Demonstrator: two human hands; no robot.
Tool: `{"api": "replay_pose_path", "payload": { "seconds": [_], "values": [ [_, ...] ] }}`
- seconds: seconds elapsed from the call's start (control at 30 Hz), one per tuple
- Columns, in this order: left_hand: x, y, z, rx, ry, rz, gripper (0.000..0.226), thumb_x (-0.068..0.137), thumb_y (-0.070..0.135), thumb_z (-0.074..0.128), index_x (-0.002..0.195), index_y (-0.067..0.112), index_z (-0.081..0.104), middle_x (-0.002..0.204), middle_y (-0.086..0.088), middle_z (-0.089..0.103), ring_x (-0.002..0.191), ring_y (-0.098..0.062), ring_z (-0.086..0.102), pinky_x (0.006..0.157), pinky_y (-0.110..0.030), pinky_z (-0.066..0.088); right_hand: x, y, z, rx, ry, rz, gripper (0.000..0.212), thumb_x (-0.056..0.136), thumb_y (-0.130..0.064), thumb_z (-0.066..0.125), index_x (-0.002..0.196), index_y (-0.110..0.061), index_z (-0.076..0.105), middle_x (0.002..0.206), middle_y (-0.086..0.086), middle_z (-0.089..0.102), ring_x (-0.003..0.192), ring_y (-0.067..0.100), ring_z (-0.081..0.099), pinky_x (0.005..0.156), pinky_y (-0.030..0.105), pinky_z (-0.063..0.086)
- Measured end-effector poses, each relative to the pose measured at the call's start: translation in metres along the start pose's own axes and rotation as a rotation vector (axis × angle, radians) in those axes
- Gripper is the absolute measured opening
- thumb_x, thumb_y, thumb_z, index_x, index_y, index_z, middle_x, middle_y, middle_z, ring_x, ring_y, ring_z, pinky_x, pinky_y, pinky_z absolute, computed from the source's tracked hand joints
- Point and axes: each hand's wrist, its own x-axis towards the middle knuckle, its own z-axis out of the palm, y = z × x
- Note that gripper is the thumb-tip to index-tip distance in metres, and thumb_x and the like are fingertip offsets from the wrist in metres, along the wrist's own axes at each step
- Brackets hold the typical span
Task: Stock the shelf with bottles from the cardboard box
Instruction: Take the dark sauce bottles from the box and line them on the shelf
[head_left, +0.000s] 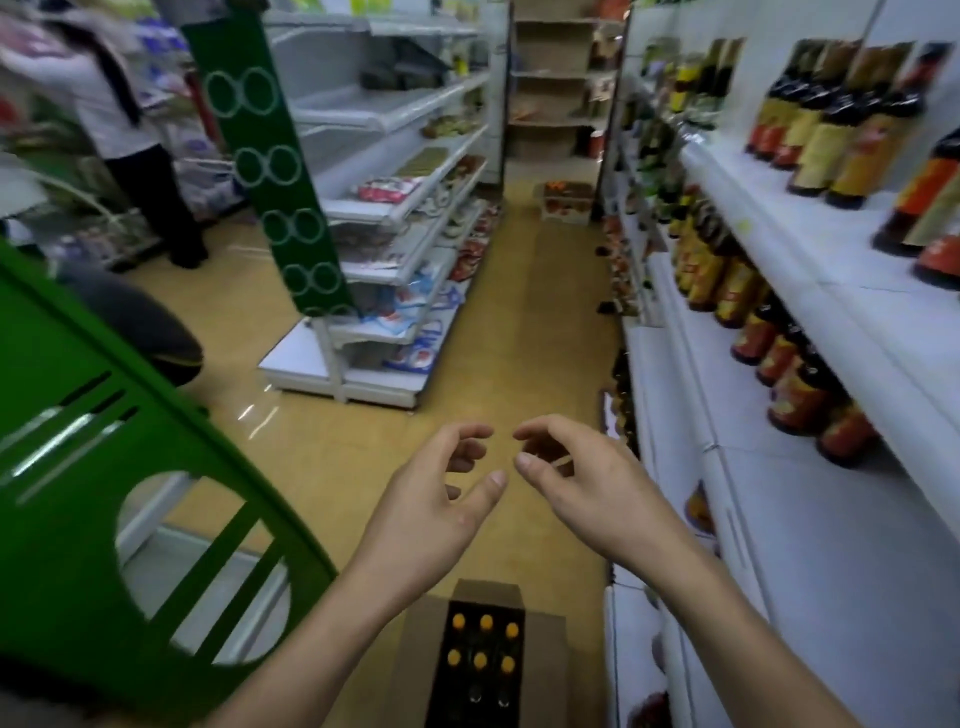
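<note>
Hovering empty and half-curled, your left hand and right hand hang above the open brown cardboard box — its orange-capped dark bottles sit well below.

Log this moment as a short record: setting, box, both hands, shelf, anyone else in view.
setting: shop aisle with a yellow floor
cardboard box: on the floor below the hands, flaps open
bottles in box: dark, six yellow caps visible
left hand: empty, fingers curled, above the box
right hand: empty, fingers curled, close beside the left
shelf: white, on the right, rows of dark bottles with yellow and red labels
green rack: on the left
other person: standing far left in the next aisle
</note>
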Motion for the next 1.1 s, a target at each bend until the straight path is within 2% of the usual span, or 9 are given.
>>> {"api": "replay_pose_path", "payload": {
  "seconds": [0.13,0.4,0.53,0.6,0.7,0.83,0.97,1.1],
  "values": [
    [-0.01,-0.027,0.005,0.013,0.01,-0.077,0.041,0.094,0.038,0.067,0.133,0.042,0.052,0.12,0.02,0.061,0.115,0.005,0.056,0.093,-0.023,0.053,-0.001,0.007,0.027,0.034,-0.086,-0.018,0.029,0.101,-0.045,0.056,0.13,-0.042,0.058,0.111,-0.026,0.061,0.107,-0.009,0.058,0.09,0.023,0.055],
    [-0.013,-0.076,0.02,-0.032,-0.035,-0.157,0.042,0.094,0.04,0.066,0.134,0.038,0.053,0.121,0.018,0.062,0.114,0.006,0.056,0.09,-0.02,0.051,0.001,0.027,0.075,0.06,-0.141,0.052,0.03,0.102,-0.04,0.057,0.131,-0.034,0.062,0.114,-0.018,0.065,0.106,0.0,0.062,0.092,0.033,0.057],
    [-0.01,-0.115,0.036,-0.04,-0.097,-0.196,0.039,0.096,0.035,0.067,0.131,0.04,0.052,0.118,0.018,0.062,0.111,0.01,0.055,0.08,-0.012,0.048,-0.003,0.052,0.107,0.061,-0.149,0.142,0.03,0.102,-0.038,0.057,0.131,-0.032,0.062,0.119,-0.017,0.065,0.105,-0.001,0.061,0.091,0.032,0.057],
    [-0.009,-0.142,0.048,-0.045,-0.127,-0.214,0.039,0.096,0.034,0.067,0.131,0.039,0.053,0.116,0.018,0.062,0.109,0.01,0.055,0.076,-0.01,0.047,-0.006,0.07,0.129,0.062,-0.157,0.199,0.028,0.102,-0.035,0.058,0.13,-0.031,0.063,0.12,-0.015,0.066,0.103,-0.001,0.062,0.089,0.03,0.057],
    [-0.01,-0.183,0.067,-0.074,-0.182,-0.271,0.038,0.096,0.032,0.067,0.132,0.035,0.055,0.115,0.018,0.061,0.108,0.008,0.056,0.079,-0.012,0.048,-0.013,0.1,0.164,0.065,-0.155,0.264,0.026,0.102,-0.033,0.059,0.127,-0.03,0.065,0.118,-0.014,0.067,0.1,-0.003,0.062,0.087,0.026,0.056],
    [-0.01,-0.245,0.097,-0.082,-0.243,-0.305,0.037,0.096,0.031,0.067,0.131,0.034,0.055,0.116,0.016,0.062,0.106,0.006,0.057,0.08,-0.012,0.049,-0.026,0.144,0.218,0.083,-0.14,0.327,0.024,0.101,-0.028,0.062,0.124,-0.027,0.066,0.11,-0.012,0.067,0.096,0.001,0.064,0.084,0.031,0.057],
    [-0.015,-0.306,0.132,-0.082,-0.257,-0.321,0.039,0.095,0.031,0.068,0.132,0.032,0.056,0.115,0.015,0.062,0.106,0.003,0.058,0.084,-0.021,0.051,-0.04,0.191,0.276,0.095,-0.153,0.372,0.026,0.101,-0.029,0.062,0.127,-0.026,0.066,0.112,-0.011,0.067,0.098,0.0,0.063,0.085,0.028,0.057],
    [-0.026,-0.386,0.184,-0.055,-0.312,-0.32,0.043,0.096,0.03,0.066,0.137,0.032,0.053,0.119,0.015,0.059,0.108,0.005,0.055,0.078,-0.012,0.046,-0.056,0.252,0.351,0.115,-0.183,0.394,0.03,0.102,-0.03,0.06,0.132,-0.028,0.062,0.118,-0.01,0.064,0.104,0.0,0.061,0.086,0.025,0.057]
  ]
}}
